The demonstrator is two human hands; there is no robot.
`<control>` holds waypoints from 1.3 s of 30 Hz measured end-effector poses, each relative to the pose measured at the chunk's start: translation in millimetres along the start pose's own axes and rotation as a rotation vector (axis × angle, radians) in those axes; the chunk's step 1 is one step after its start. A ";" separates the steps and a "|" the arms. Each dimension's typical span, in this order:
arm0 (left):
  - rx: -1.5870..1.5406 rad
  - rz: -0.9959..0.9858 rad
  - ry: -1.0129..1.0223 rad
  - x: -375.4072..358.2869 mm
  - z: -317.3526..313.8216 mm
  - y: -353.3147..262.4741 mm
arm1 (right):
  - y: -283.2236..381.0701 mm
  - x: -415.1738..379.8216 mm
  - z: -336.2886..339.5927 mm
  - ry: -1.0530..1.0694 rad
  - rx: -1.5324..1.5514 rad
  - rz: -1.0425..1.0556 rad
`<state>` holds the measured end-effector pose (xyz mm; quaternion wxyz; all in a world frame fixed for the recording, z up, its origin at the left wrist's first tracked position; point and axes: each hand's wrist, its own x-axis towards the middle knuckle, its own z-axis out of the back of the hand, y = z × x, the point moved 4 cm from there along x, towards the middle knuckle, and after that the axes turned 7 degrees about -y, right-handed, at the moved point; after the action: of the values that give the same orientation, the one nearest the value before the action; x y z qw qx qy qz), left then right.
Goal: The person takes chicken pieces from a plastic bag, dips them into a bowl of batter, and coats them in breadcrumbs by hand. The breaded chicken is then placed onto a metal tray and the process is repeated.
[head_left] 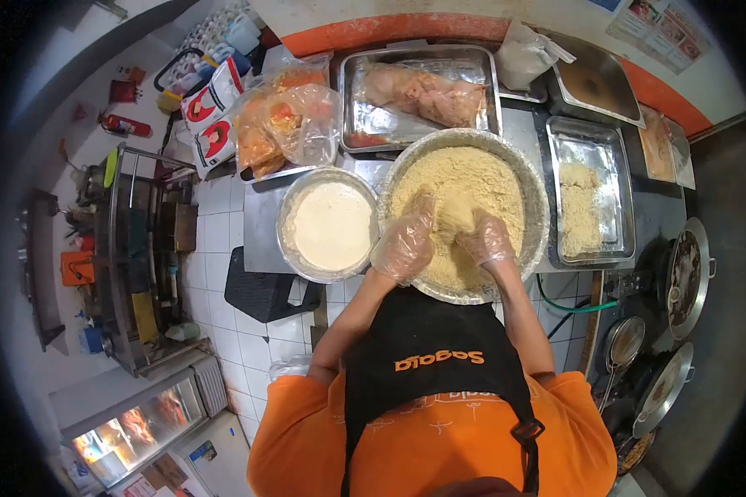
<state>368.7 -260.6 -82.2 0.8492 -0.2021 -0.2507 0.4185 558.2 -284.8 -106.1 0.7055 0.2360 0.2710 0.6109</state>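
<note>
Both my hands wear clear plastic gloves and are inside a large round metal basin (535,178) of pale yellow breadcrumbs (464,170). Between them is a crumb-coated piece (454,218), slightly blurred; what lies under its coating is hidden. My right hand (489,240) has its fingers closed on the piece's right side. Across from it, my left hand (406,240) is curled at the left of the basin, crumbs on its fingers; whatever its fingers may hold is hidden. A bowl of creamy white batter (330,225) stands just left of the basin.
Behind the basin, a metal tray (352,91) holds a large piece of raw meat (427,93). Crumb-coated pieces (580,211) lie in a right-hand tray (626,207). Bagged food (282,120) sits at left. Large pans (688,277) stand far right; a black stool (261,286) is below the table.
</note>
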 end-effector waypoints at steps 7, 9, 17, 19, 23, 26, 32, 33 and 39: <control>0.420 -0.136 0.291 -4.0 -17.2 -19.5 | -10.3 5.2 -20.1 0.066 -0.167 -0.096; 0.453 -0.027 0.601 5.8 -8.8 -26.7 | -1.0 10.6 -1.8 0.075 0.078 -0.039; 0.371 -0.162 0.330 -5.9 -16.2 -21.5 | 21.7 16.3 -8.7 -0.362 -0.452 0.637; 0.314 -0.040 0.559 8.4 5.7 -32.4 | 15.0 20.7 21.5 -0.292 -0.296 0.420; 0.229 -0.148 0.111 -26.3 23.5 -13.0 | -1.1 39.8 15.0 -0.026 -0.255 0.017; 0.086 -0.159 0.044 -26.1 42.6 -13.2 | -4.7 42.4 6.3 0.009 -0.145 -0.066; 0.192 0.026 0.036 -43.5 49.8 1.7 | -7.5 38.1 10.2 -0.124 0.878 -0.121; 0.182 -0.042 -0.036 -44.0 59.3 -8.5 | -11.2 36.4 17.9 -0.182 0.971 -0.260; 0.116 0.012 -0.218 -54.3 87.8 -27.0 | -76.2 51.0 77.9 -0.357 1.366 -0.509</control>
<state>304.5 -308.4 -11.6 0.8246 -0.1076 -0.3156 0.4569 671.8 -245.4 -103.7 0.5548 0.6470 0.5174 0.0770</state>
